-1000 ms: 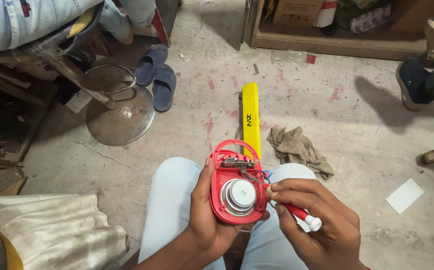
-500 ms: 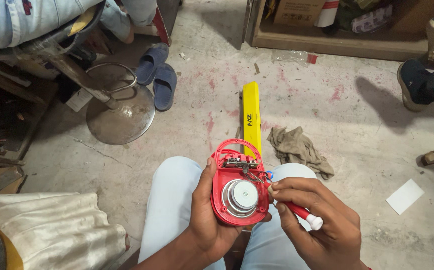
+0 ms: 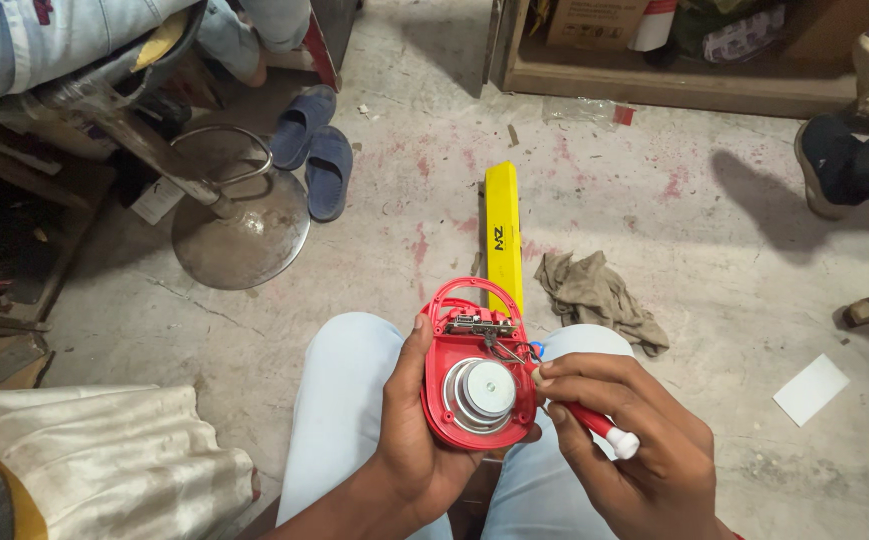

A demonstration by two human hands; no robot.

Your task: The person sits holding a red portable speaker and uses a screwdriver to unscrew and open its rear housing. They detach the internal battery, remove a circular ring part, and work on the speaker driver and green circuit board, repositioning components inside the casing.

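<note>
Your left hand [image 3: 424,430] is clamped around the red shell [image 3: 474,385], holding it over your lap. Your right hand [image 3: 624,440] is closed on a red screwdriver [image 3: 589,420], tip at the shell's right edge beside the wires [image 3: 514,350]. The shell is open, speaker [image 3: 479,392] and board [image 3: 469,323] exposed; reassembly is not yet done.

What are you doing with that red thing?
A person sits with a red plastic shell held over their lap in the left hand. It is open, showing a round silver speaker and small wires inside. The right hand holds a red-handled screwdriver, its tip at the shell's edge near the wires. On the floor beyond lie a yellow bar and a crumpled rag.
</note>
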